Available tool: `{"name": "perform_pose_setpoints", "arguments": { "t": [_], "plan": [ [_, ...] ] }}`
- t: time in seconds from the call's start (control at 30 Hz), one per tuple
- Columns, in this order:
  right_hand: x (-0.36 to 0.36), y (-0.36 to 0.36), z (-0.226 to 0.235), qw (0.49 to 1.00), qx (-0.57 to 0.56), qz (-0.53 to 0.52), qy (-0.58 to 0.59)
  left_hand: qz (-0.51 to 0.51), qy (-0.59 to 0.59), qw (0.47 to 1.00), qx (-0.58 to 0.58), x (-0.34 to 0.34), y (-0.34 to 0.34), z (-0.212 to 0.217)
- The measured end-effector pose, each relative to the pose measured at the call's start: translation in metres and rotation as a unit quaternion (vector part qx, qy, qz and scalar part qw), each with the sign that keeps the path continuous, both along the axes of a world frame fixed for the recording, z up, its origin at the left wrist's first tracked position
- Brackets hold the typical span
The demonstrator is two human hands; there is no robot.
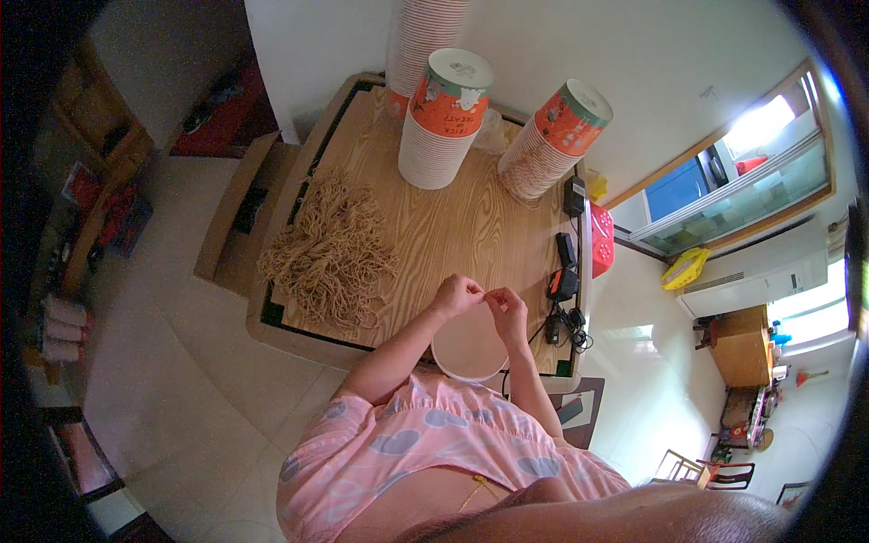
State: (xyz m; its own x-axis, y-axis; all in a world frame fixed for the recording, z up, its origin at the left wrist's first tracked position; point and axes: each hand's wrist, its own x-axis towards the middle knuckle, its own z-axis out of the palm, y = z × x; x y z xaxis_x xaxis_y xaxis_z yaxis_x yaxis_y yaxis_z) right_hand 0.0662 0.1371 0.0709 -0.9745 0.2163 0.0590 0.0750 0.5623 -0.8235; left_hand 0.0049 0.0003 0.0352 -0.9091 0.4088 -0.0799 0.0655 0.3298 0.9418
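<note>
A round white paper bucket is in front of me at the table's near edge, its open mouth facing up. Over its far rim, my left hand and my right hand almost meet, fingertips pinched together. Whatever sits between the fingers is too small to make out. Left of my hands, a loose heap of tan twisted cords covers part of the wood-grain table.
Upside-down nested paper buckets stand in a front stack, a right stack and a taller back stack. Black adapters and cables line the right edge, beside a red plastic stool. A cardboard box adjoins the left side.
</note>
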Motion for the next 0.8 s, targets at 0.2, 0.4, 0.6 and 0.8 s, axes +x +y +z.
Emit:
{"name": "perform_pose_setpoints", "arguments": {
  "t": [0.2, 0.4, 0.6, 0.8],
  "plan": [
    [0.001, 0.001, -0.001, 1.000, -0.019, -0.010, 0.000, 0.025, -0.035, 0.999, 0.029, -0.001, 0.003, -0.010],
    [0.002, 0.003, -0.002, 0.999, -0.034, -0.013, 0.009, 0.005, -0.057, 0.997, 0.047, -0.001, 0.002, -0.008],
    [0.001, 0.004, -0.002, 0.999, -0.026, -0.015, -0.010, 0.002, 0.009, 1.000, 0.010, 0.002, 0.002, 0.001],
    [0.002, 0.005, -0.002, 1.000, -0.023, -0.015, -0.008, 0.016, 0.051, 0.998, -0.035, 0.004, 0.005, 0.004]
  ]
}}
